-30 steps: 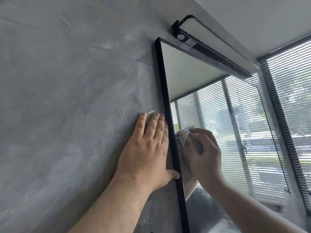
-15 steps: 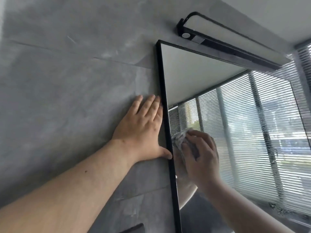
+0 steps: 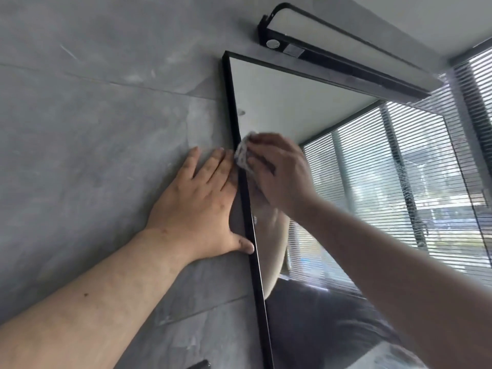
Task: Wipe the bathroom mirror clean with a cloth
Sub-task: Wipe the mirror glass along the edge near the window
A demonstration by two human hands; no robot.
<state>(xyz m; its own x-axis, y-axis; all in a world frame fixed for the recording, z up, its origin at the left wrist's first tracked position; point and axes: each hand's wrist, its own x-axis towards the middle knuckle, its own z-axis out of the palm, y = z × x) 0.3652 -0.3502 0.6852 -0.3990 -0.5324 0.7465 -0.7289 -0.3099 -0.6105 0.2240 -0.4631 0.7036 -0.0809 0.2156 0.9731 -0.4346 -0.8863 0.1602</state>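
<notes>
Grey tiled wall (image 3: 93, 129): spread across the left of the frame. Black-framed mirror (image 3: 292, 107): hung centre-right, blinds reflected. Light fixture (image 3: 332, 57): mounted above it. Left hand (image 3: 197, 206): laid flat on the wall, fingers straight, thumb touching the frame. Right hand (image 3: 277, 169): fingers curled round the cloth (image 3: 243, 155), which is pressed against the mirror's left edge at mid-frame.
</notes>
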